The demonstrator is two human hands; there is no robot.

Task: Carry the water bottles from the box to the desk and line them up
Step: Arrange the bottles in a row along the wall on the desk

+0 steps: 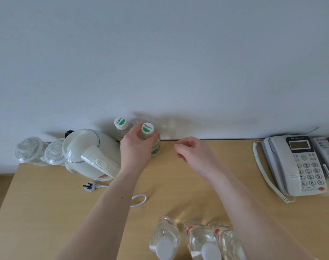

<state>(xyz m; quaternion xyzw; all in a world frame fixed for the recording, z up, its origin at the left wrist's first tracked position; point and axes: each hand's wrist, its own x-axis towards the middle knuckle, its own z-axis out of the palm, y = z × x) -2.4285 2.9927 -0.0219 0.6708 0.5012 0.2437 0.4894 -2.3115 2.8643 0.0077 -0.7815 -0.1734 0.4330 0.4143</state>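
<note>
Holding: left hand [136, 147] has its grip wrapped round the neck of a small bottle [150, 139], just under the cap, probably to keep it steady while it's set down.
Right hand: right hand [192, 149] hovers empty, fingers loosely curled, pinching nothing.
Bottle: upright on the bench [47, 212] by the wall, long axis vertical, cap up.
Neighbour: second bottle [122, 128] upright just beside it, next to the kettle [90, 152], looks like a row starting.
Near edge: three bigger bottles [195, 241] stand waiting.

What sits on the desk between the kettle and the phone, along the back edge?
In the head view, two green-capped bottles stand beside the kettle, the left hand gripping one. From there to the phone the desk is bare; the right hand hovers over it.
</note>
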